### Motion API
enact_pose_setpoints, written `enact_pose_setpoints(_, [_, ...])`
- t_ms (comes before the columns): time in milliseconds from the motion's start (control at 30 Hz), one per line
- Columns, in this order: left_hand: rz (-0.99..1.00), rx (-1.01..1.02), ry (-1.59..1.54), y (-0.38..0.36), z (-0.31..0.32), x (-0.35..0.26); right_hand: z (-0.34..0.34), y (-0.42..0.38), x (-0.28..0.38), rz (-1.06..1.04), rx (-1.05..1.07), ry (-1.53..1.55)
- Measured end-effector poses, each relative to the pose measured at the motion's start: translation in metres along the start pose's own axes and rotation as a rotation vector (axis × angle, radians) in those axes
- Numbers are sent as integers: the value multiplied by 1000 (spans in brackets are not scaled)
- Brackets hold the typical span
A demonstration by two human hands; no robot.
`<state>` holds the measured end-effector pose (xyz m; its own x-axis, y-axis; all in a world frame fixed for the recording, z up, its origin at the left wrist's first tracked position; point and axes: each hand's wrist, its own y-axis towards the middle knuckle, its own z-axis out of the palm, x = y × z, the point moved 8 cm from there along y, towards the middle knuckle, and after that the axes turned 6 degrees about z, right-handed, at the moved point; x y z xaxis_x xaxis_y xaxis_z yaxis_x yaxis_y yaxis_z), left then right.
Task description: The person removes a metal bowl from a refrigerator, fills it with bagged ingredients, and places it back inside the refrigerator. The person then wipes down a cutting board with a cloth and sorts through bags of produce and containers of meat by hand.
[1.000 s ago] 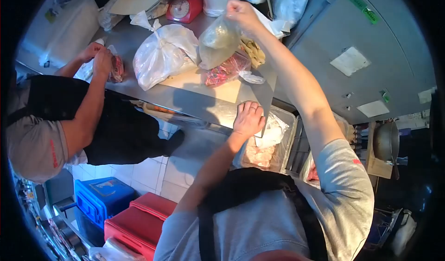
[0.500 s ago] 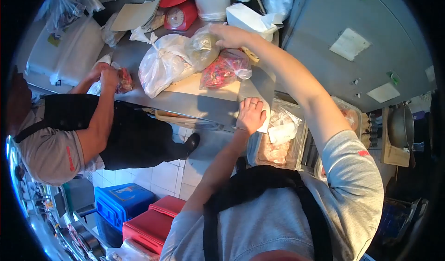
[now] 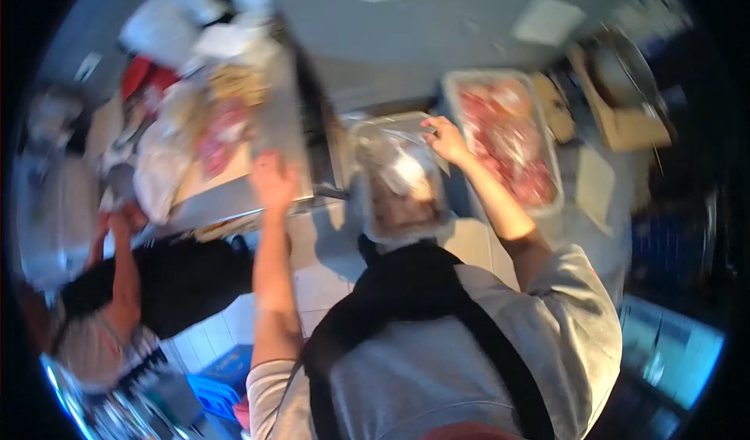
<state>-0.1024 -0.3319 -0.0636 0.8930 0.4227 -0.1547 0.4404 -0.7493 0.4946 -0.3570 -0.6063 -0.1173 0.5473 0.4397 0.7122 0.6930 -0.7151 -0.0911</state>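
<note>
My left hand (image 3: 273, 179) rests at the front edge of the metal counter (image 3: 278, 131), fingers spread and blurred, holding nothing. Near the far right corner of a clear plastic tub (image 3: 364, 186) is my right hand (image 3: 445, 138), its fingers apart; contact with the rim is unclear. Inside that tub lie pale pieces of food (image 3: 398, 203) and a white wrapped item (image 3: 407, 168). On the counter, left of my left hand, are a bag with red contents (image 3: 222, 139) and a white plastic bag (image 3: 162, 176).
A second tub (image 3: 554, 176) holds red meat (image 3: 500, 131) at the right. The co-worker's hands (image 3: 119, 220) are at the counter's left end. A red scale (image 3: 145, 79) stands at the back left. A blue box (image 3: 223, 381) is on the floor.
The view has swung right. My right hand has left the bags on the counter and moved to the tub. My left hand remains by the counter's front edge, with its fingers now spread.
</note>
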Motion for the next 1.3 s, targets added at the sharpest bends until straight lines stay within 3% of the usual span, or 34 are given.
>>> enact_pose_setpoints(67, [-20,66,158,2,7,3,-25,-46,-88,227,-15,-166])
enact_pose_setpoints(100, [-135,184,165,8,4,-3,-37,-65,-122,344,10,-183])
enact_pose_setpoints(133, [-233,178,235,5,5,-9,-27,-80,-190,517,98,-139])
enact_pose_setpoints(200, [-344,234,324,-2,20,-13,-49,-113,-233,530,25,-163])
enact_pose_setpoints(300, [-349,276,382,2,18,-35,-68,-139,-299,571,28,-123])
enact_pose_setpoints(567, [-287,213,340,2,17,-31,-90,-85,-348,643,-2,-138])
enact_pose_setpoints(600, [-284,216,342,2,18,-31,-90,-70,-344,559,-32,-109])
enact_pose_setpoints(733, [-276,213,318,3,18,-33,-81,-14,-335,558,22,-45])
enact_pose_setpoints(800, [-258,210,304,3,18,-34,-105,11,-314,531,-211,-57])
enact_pose_setpoints(833, [-234,207,289,4,18,-35,-106,24,-315,521,-199,-55])
enact_pose_setpoints(900, [-218,196,279,7,16,-38,-116,58,-331,520,-208,-201])
enact_pose_setpoints(967, [-206,189,271,9,16,-40,-97,100,-414,437,-269,38])
enact_pose_setpoints(1033, [-169,164,192,11,15,-43,-113,122,-403,184,-411,-534])
enact_pose_setpoints(1100, [-199,176,235,16,14,-45,-105,159,-505,129,-761,509])
enact_pose_setpoints(1167, [-176,184,187,17,15,-46,-146,143,-377,-6,-480,-203])
enact_pose_setpoints(1200, [-169,183,199,19,15,-49,-133,150,-390,-11,-460,-192])
enact_pose_setpoints(1267, [-183,194,193,20,15,-51,-113,156,-466,541,-352,-4])
enact_pose_setpoints(1300, [-183,189,174,20,16,-51,-106,155,-470,541,-340,-3])
